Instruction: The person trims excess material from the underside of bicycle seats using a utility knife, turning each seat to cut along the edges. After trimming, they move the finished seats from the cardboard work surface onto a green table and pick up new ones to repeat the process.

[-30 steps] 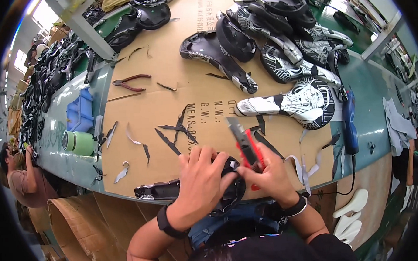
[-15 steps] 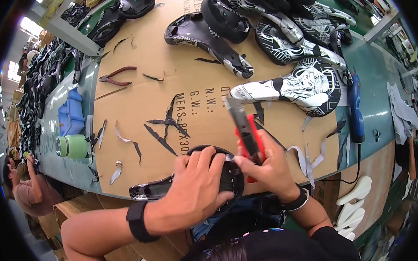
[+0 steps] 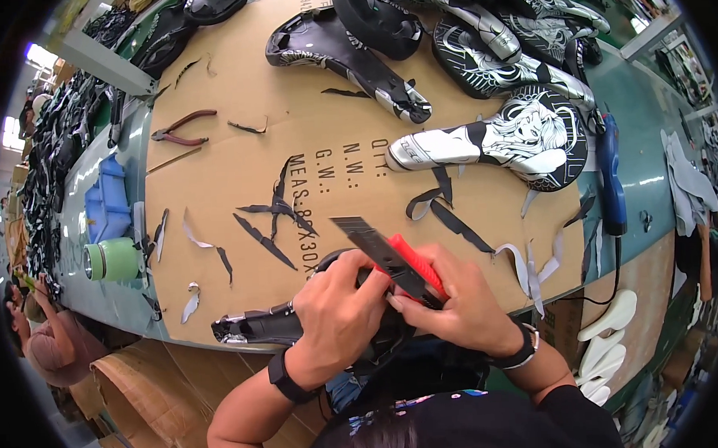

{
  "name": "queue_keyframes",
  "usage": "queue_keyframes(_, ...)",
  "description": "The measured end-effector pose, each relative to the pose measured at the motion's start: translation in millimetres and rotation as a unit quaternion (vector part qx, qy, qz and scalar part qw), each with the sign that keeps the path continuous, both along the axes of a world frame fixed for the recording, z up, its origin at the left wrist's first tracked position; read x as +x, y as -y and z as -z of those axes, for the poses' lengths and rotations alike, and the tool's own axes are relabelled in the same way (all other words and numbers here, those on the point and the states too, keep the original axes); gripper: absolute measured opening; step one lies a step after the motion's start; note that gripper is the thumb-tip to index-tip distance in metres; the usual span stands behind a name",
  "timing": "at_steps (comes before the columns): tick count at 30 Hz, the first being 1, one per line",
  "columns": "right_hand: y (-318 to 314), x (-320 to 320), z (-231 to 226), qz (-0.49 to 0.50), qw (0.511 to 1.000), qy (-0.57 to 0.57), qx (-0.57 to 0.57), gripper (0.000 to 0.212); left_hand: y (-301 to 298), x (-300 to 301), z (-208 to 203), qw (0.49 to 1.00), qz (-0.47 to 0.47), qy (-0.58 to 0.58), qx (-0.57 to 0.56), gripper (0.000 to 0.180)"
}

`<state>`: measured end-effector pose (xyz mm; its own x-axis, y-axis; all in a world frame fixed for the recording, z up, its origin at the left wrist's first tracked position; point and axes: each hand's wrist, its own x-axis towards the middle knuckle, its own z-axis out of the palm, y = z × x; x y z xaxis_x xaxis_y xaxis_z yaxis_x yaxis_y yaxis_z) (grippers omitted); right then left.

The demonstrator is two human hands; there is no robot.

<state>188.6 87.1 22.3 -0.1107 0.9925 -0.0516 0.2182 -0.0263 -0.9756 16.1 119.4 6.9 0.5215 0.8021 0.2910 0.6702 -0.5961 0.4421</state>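
A black bicycle saddle [image 3: 263,327] lies underside up at the table's near edge, its narrow nose to the left. My left hand [image 3: 340,305] is closed over its wide end, fingers curled and pinched at the rim; my hands hide most of that part. Beside it, my right hand [image 3: 452,306] grips a red utility knife [image 3: 419,267]. The knife's long blade is out, slanting up and left above the cardboard, clear of the saddle. Right thumb and left fingertips meet close together at the saddle's edge.
Cut dark strips [image 3: 282,203] and pale strips [image 3: 531,276] litter the cardboard sheet [image 3: 212,166]. Pliers [image 3: 185,129], a blue bin [image 3: 107,201] and a green jar [image 3: 110,260] are left. Printed saddles [image 3: 536,140] pile up at far right, near a blue corded tool [image 3: 612,177]. A co-worker [image 3: 56,341] is at far left.
The knife has swung left and lower, its blade now tilted toward the left. My left hand has drawn in closer to my right, its fingers curling tighter at the saddle's edge.
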Motion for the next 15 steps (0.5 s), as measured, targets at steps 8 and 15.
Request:
queue_keyframes(8,32,55,4,-0.123,0.957,0.256,0.06,0.059,-4,-3,0,0.988,-0.033,0.135,-0.072,0.012)
queue_keyframes(15,35,38,-4,-0.157,0.918,0.356,0.077,0.062,-4,-5,-1,0.978,-0.044,0.171,-0.109,0.009)
